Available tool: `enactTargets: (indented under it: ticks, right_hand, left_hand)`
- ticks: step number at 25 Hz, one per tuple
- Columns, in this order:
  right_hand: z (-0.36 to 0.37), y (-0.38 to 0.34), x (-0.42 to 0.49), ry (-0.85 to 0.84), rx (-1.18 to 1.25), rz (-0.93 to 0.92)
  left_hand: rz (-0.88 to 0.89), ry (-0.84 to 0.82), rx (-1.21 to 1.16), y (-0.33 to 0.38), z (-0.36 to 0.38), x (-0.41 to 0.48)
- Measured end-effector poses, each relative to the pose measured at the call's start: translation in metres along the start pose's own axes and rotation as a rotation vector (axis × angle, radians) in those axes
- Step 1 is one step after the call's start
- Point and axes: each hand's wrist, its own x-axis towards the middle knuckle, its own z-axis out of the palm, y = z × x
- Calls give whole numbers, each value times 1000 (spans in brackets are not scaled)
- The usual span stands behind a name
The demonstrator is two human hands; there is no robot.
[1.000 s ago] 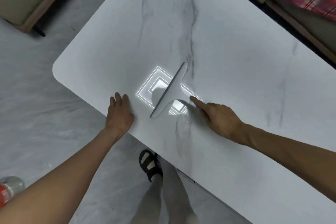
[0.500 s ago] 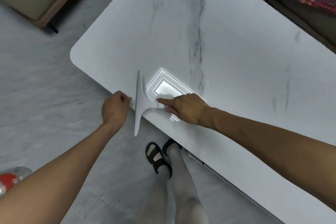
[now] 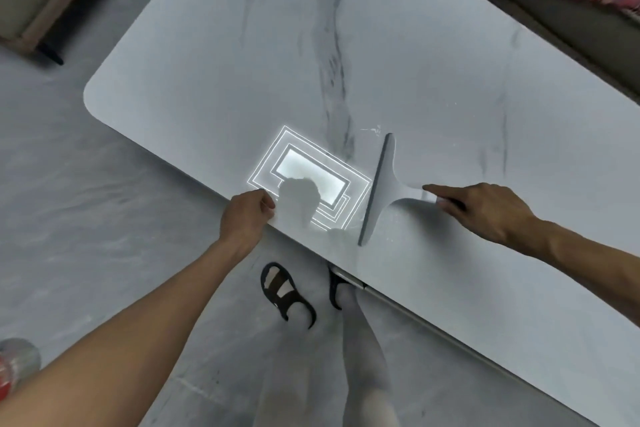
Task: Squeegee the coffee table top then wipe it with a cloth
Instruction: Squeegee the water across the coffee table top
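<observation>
Two hands at the near edge of a glossy, marble-look bench (image 3: 242, 62), seen from above. Right hand (image 3: 485, 210) closed round the end of the squeegee (image 3: 384, 184) handle (image 3: 412, 193), index finger laid straight along it toward the blade (image 3: 375, 191), remaining fingers tucked under. Left hand (image 3: 244, 218) curled on the bench edge, thumb on top, other fingers hidden below; read as a bracing hold.

Squeegee down on the bench top, just right of a bright ceiling-light reflection (image 3: 308, 177). Long axis of the blade running from the near edge away across the bench, leaning slightly right at the far tip, near tip almost at the rim. Handle at right angles to the blade, pointing right into the palm. Working edge facing left, toward the reflection and the other hand. Small white flecks (image 3: 372, 130), perhaps water, just beyond the far tip.

Judged light and stiff in the body, with a soft edge apt to bend under pressure; likely slick where wet. Best held as now, at the handle, with one finger forward to press the edge down evenly; little sense in taking the blade itself.

No cloth in view. Sandalled foot (image 3: 285, 291) on the floor below the rim.
</observation>
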Motion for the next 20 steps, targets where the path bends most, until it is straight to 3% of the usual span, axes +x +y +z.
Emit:
enactTargets:
  ticks: [4, 9, 14, 18, 20]
  right_hand:
    - [14, -41, 5, 35, 70, -252]
    - [60, -107, 26, -37, -6, -535]
    - [73, -2, -9, 9, 19, -405]
    - [56, 89, -40, -3, -50, -252]
    - [52, 114, -51, 15, -97, -268]
  left_hand:
    - [-34, 57, 57, 6, 17, -8]
    - [110, 98, 320, 13, 33, -10]
    - [159, -91, 400, 52, 78, -27]
    - [33, -178, 445, 89, 115, -37]
    - [-3, -138, 468, 104, 128, -43]
